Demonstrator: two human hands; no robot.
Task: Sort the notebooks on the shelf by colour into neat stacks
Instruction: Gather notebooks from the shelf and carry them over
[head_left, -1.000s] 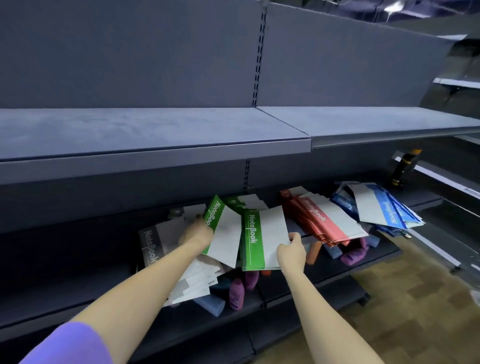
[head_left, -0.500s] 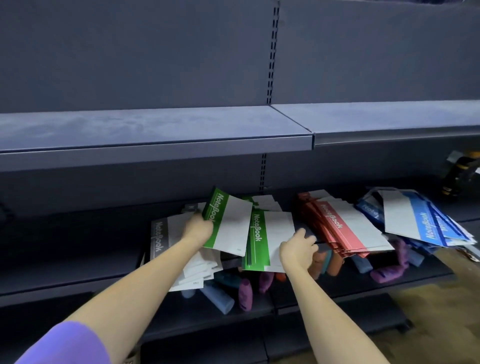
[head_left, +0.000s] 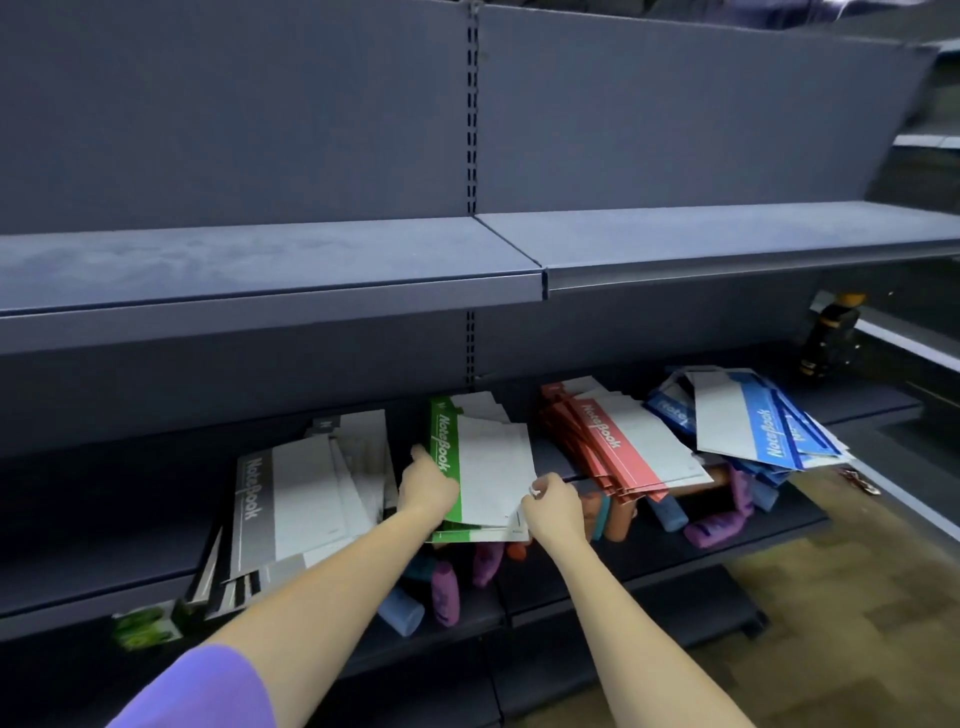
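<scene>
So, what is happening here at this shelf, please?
A person is sorting notebooks by colour. Both hands are at the green stack: the left hand rests on its green edge, the right hand pinches its near corner. Grey, red and blue stacks lie alongside, all untidy.

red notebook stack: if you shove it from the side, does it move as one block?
Probably not. The red notebook stack is fanned, so thin covers would likely slide apart. Its front edge overhangs the shelf, so it may tip forward. Each book looks light and bendy.
</scene>
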